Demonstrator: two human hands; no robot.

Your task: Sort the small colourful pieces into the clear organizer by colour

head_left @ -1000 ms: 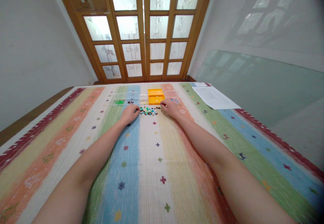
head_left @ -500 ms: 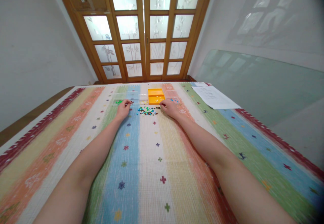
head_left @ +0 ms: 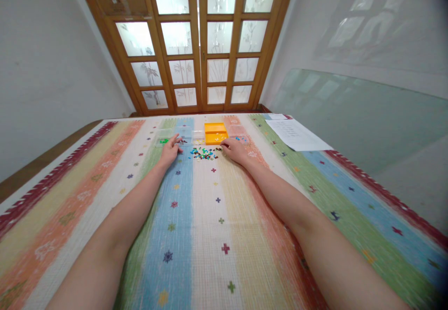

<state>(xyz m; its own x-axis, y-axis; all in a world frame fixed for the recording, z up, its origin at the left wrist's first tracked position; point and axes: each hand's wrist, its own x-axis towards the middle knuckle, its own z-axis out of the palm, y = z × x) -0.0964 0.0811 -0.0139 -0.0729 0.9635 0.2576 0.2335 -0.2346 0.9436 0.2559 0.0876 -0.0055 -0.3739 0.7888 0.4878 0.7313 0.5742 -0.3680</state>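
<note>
My left hand [head_left: 170, 149] is over the front edge of the clear plastic boxes at the left, its fingers apart with nothing visible between them. Beside its fingertips, small dark pieces [head_left: 183, 141] lie in one clear box. Small green pieces [head_left: 164, 140] are in the clear box on its other side. My right hand [head_left: 234, 150] rests at the right end of a pile of small mixed-colour pieces [head_left: 203, 153], thumb and fingers pinched together. Whether a piece is between those fingertips is too small to make out.
Behind the pile stands an orange box [head_left: 216, 126] with a few pale pieces in it. A clear box to its right holds blue pieces [head_left: 241, 138]. Sheets of paper [head_left: 297, 135] lie at the right on the striped tablecloth [head_left: 206, 235].
My left hand's fingers have spread from a pinch, and dark pieces now show more plainly in the box beside them. My right hand has stayed almost in place.
</note>
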